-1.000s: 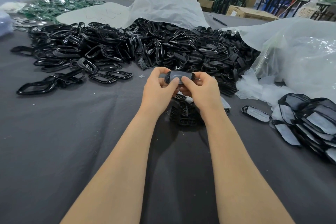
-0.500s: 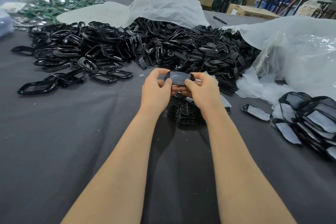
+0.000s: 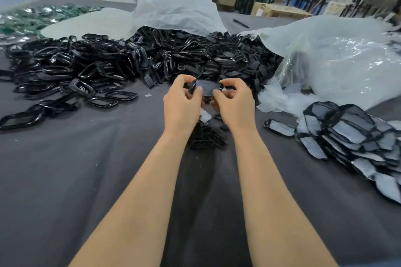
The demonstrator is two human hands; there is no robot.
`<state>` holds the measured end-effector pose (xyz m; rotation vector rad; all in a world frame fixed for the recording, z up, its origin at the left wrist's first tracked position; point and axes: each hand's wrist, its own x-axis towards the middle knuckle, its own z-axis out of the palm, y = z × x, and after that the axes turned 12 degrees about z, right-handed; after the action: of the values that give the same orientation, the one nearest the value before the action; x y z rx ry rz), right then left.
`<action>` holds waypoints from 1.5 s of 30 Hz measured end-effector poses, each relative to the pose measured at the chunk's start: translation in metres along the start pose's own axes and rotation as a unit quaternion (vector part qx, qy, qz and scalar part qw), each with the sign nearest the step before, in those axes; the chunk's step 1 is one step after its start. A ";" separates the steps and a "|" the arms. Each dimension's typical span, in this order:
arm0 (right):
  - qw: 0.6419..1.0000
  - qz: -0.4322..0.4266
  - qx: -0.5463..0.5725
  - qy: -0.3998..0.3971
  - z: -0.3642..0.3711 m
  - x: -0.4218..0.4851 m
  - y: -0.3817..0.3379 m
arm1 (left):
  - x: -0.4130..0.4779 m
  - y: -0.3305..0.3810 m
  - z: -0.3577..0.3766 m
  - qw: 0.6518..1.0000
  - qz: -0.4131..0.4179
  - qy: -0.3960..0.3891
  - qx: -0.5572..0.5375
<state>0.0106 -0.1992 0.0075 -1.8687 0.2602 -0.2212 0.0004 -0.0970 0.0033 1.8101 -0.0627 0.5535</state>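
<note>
Lighting: even, bright, overhead; soft shadows under forearms; glare on plastic bag (image 3: 338, 60), right; blurred, warped edges

Bare left hand (image 3: 182, 104) and bare right hand (image 3: 235, 106), slim-fingered, with smooth knuckles nearest the grip. Back from the grip, narrow wrists and long bare forearms (image 3: 141, 191), widening toward the elbows (thin bluish strip beside the right one, farthest from the grip, too blurred to identify).
</note>
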 end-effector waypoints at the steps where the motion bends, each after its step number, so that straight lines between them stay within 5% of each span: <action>1: 1.000 -0.004 0.005 0.026 -0.012 0.001 -0.002 | 0.001 0.009 0.011 1.000 0.011 -0.005 -0.002; 10: 0.939 0.034 -0.136 0.315 -0.175 -0.008 0.034 | -0.047 0.087 0.164 0.983 0.060 -0.173 -0.012; 18: 0.908 0.157 -0.232 0.310 -0.219 -0.012 0.068 | -0.084 0.080 0.224 0.962 0.042 -0.226 0.150; 29: 0.910 0.073 -0.154 0.379 -0.189 -0.015 0.050 | -0.060 0.078 0.187 0.991 0.033 -0.132 -0.001; 36: 0.982 -0.026 -0.095 0.160 -0.076 -0.013 0.010 | -0.017 0.049 0.099 0.999 0.017 -0.001 -0.028; 45: 0.976 -0.075 -0.197 -0.054 0.059 -0.020 -0.020 | 0.012 -0.019 -0.040 0.985 -0.018 0.126 0.118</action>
<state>0.0090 -0.1342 0.0078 -2.2902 0.0910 -0.1792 0.0035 -0.0511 -0.0011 1.9503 0.2160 0.7858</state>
